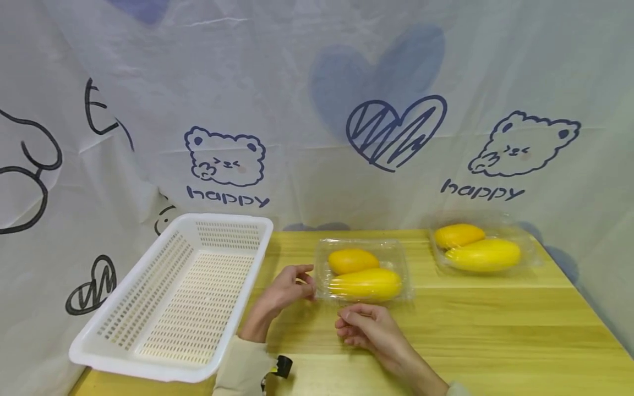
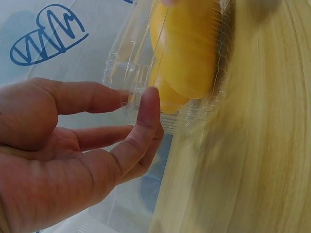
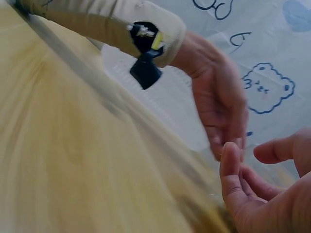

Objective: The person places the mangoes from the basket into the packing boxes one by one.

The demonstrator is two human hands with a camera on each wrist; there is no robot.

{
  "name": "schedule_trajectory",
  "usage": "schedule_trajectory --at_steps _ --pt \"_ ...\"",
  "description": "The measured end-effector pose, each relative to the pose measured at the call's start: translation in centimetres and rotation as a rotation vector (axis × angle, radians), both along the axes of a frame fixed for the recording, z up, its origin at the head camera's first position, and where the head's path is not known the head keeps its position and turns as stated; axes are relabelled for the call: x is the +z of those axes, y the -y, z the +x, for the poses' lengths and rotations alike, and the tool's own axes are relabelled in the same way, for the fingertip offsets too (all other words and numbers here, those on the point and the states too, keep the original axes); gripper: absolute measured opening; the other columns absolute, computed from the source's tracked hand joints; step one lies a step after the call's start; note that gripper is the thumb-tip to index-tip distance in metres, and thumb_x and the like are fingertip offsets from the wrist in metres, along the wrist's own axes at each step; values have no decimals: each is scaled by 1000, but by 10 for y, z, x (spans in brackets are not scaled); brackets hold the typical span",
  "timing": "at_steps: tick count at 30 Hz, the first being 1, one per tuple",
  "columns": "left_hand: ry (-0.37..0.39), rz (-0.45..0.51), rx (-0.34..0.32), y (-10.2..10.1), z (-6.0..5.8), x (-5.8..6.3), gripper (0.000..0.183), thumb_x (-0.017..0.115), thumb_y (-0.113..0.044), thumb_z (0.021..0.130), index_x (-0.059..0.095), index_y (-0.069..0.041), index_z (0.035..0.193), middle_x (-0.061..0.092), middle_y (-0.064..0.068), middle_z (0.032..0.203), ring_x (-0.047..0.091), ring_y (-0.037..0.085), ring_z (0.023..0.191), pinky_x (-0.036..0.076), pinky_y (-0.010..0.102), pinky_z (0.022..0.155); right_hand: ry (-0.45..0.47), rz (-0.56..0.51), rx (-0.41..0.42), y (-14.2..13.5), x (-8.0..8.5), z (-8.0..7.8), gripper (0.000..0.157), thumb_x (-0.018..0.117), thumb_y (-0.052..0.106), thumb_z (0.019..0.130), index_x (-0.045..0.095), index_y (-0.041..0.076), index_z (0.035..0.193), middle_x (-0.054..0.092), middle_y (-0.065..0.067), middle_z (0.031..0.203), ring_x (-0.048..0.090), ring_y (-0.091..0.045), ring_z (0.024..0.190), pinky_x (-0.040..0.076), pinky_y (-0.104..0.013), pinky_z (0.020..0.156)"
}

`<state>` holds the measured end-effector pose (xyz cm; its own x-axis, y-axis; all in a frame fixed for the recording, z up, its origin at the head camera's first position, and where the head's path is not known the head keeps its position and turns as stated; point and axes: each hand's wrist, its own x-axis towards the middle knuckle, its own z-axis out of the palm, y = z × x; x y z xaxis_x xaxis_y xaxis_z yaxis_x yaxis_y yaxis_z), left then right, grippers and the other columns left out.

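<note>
A clear plastic clamshell box (image 1: 408, 294) lies on the wooden table with a rounded orange-yellow fruit (image 1: 353, 260) and a longer bright yellow fruit (image 1: 366, 284) inside. At its left edge is my left hand (image 1: 287, 287). In the left wrist view that hand's fingertips (image 2: 149, 99) overlap the box's clear rim, thumb and fingers apart. My right hand (image 1: 373, 333) hovers just in front of the box's near side, fingers loosely bent and holding nothing. In the right wrist view a gap shows between the right hand's thumb and fingers (image 3: 230, 170).
A white perforated plastic basket (image 1: 269, 234) stands on the left. Another clear box (image 1: 532, 256) with two yellow fruits lies at the back right. Behind the wooden table (image 1: 495, 335) hangs a printed cloth (image 1: 302, 110), also along the left side.
</note>
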<state>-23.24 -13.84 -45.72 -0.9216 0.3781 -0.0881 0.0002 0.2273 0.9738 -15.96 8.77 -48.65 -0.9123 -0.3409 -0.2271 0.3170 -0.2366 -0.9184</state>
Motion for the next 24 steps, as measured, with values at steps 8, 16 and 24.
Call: schedule_trajectory --at_steps 8,16,24 --pt "-2 -5 -4 0 -2 1 61 54 14 89 32 25 145 57 25 102 64 20 72 60 47 82 75 -80 -37 22 -9 -7 37 66 17 101 64 -12 123 75 -9 96 71 -13 84 59 -26 77" --pt "18 -16 2 1 -1 1 61 56 13 91 33 22 146 58 20 100 64 19 72 60 48 84 119 -144 -124 38 -12 -13 37 69 19 99 66 -12 120 75 -9 94 70 -14 81 59 -27 78" --pt "-20 -16 -12 1 -1 -1 62 57 11 89 34 25 144 58 21 102 62 20 79 59 48 87 147 -200 -193 51 -12 -16 28 71 14 97 68 -10 112 73 -7 88 68 -11 74 58 -25 72"
